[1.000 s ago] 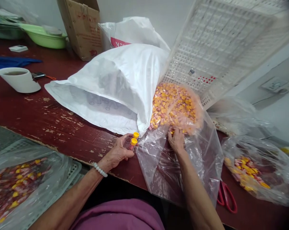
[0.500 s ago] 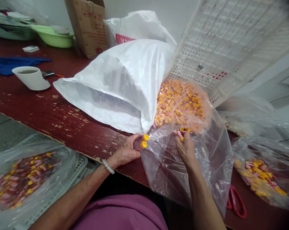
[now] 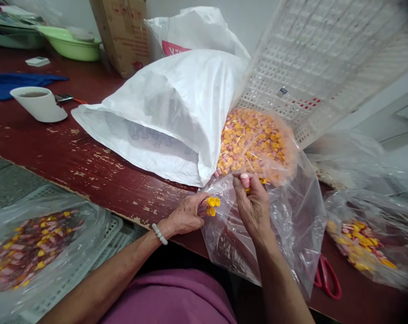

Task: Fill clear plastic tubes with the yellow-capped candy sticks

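Three small clear tubes with yellow caps [image 3: 210, 202] stand out from my left hand [image 3: 182, 217], whose fingers are wrapped round them. My right hand [image 3: 256, 202] pinches a small pink-and-white capped piece [image 3: 245, 180], its yellow end partly hidden by the fingers. Just beyond my right hand lies a heap of yellow-and-pink capped pieces [image 3: 254, 139] in a clear plastic bag [image 3: 285, 216], whose loose mouth spreads under that wrist. A white woven sack [image 3: 163, 99] lies to the left of the heap, its mouth gaping, with clear tube shapes faintly visible inside.
On the left, a bag of filled tubes [image 3: 35, 243] rests on a grey crate [image 3: 114, 229]. Red scissors [image 3: 330, 276] and another bag of pieces [image 3: 366, 238] lie at right. A white crate [image 3: 274, 90] leans behind the heap. A cup [image 3: 38, 105] stands far left.
My right hand has shifted left towards my left hand with the pink-and-white piece. Three yellow caps show at my left hand where two showed before. The view has shifted slightly.
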The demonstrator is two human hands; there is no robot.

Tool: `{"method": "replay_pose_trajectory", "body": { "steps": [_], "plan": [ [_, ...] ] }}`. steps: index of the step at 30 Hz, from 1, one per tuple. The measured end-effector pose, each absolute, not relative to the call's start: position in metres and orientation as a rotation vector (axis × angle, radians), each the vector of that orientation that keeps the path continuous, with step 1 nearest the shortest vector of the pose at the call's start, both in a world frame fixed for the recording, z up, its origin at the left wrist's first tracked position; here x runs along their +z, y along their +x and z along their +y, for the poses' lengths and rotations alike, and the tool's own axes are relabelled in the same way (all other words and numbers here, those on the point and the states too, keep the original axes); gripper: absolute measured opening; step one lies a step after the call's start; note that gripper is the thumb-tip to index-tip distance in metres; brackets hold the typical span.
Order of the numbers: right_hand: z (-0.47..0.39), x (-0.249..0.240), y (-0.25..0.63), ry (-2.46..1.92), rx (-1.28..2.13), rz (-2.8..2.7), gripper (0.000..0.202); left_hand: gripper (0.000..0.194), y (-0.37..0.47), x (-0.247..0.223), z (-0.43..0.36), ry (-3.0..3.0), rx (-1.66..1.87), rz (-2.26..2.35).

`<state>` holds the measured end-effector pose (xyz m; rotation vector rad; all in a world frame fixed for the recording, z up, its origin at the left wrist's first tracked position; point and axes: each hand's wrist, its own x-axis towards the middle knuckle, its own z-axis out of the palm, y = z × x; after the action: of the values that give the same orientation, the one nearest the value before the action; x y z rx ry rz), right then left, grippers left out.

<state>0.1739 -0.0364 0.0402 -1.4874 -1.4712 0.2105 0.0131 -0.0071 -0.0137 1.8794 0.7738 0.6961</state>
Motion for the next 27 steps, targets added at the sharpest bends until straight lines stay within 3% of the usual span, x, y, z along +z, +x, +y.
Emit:
{"method": "replay_pose_trajectory", "body": {
  "steps": [5, 11, 14, 20, 24, 27],
  "plan": [
    [-0.012, 0.022, 0.152, -1.562, -0.035, -1.602, 0.023, 0.037, 0.024, -0.015, -0.016, 1.906, 0.678, 0.772],
    [-0.016, 0.032, 0.164, -1.577, 0.401, -1.455, 0.032, 0.040, 0.021, -0.013, -0.010, 1.342, 0.732, 0.680],
    [-0.032, 0.041, 0.169, -1.477, 0.535, -1.708, 0.028, 0.041, 0.013, -0.015, -0.003, 1.211, 0.746, 0.721],
    [-0.047, 0.040, 0.155, -1.346, 0.433, -2.135, 0.028, 0.046, 0.008, -0.023, 0.002, 1.368, 0.785, 0.719],
    [-0.045, 0.046, 0.154, -1.310, 0.333, -2.130, 0.045, 0.030, 0.010, -0.025, 0.002, 1.455, 0.810, 0.733],
    [-0.047, 0.049, 0.155, -1.351, 0.255, -2.015, 0.040, 0.028, 0.010, -0.024, 0.001, 1.448, 0.815, 0.773]
  ]
}}
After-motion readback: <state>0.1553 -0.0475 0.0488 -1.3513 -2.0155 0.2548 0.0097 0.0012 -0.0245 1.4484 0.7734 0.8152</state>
